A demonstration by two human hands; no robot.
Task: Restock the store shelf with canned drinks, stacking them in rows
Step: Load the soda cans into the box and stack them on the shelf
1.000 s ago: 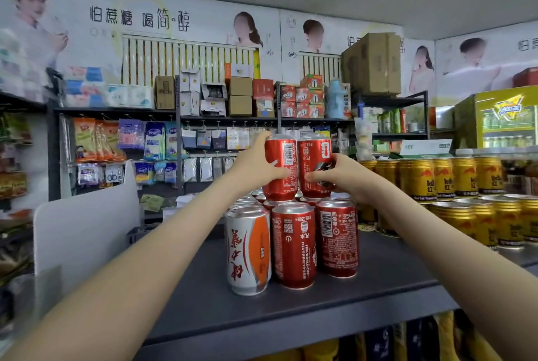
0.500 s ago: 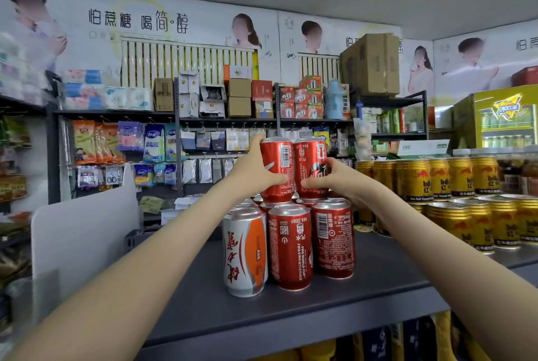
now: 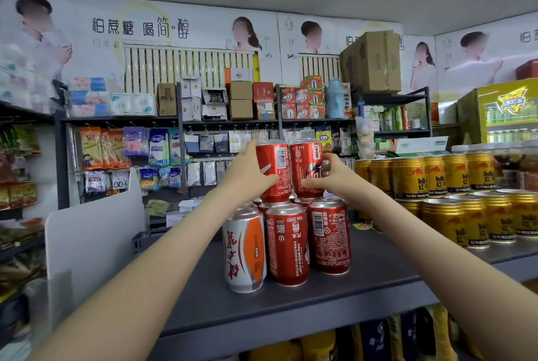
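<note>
On the dark grey shelf (image 3: 378,282) stands a block of cans: a white-and-orange can (image 3: 245,251) at the front left, two red cans (image 3: 287,244) (image 3: 330,237) beside it, more behind. Two red cans sit as a second layer on the back row. My left hand (image 3: 247,170) grips the left upper red can (image 3: 275,168). My right hand (image 3: 330,177) grips the right upper red can (image 3: 307,164). Both upper cans stand upright, side by side, touching.
Several gold cans (image 3: 454,200) fill the shelf to the right in two tiers. A white divider panel (image 3: 93,241) stands at the shelf's left end. Bare shelf lies in front of the red cans. Behind are racks of packets and boxes and a yellow-green cooler (image 3: 506,113).
Both upper cans have come down a little onto the back row with my hands still round them. The view has shifted slightly.
</note>
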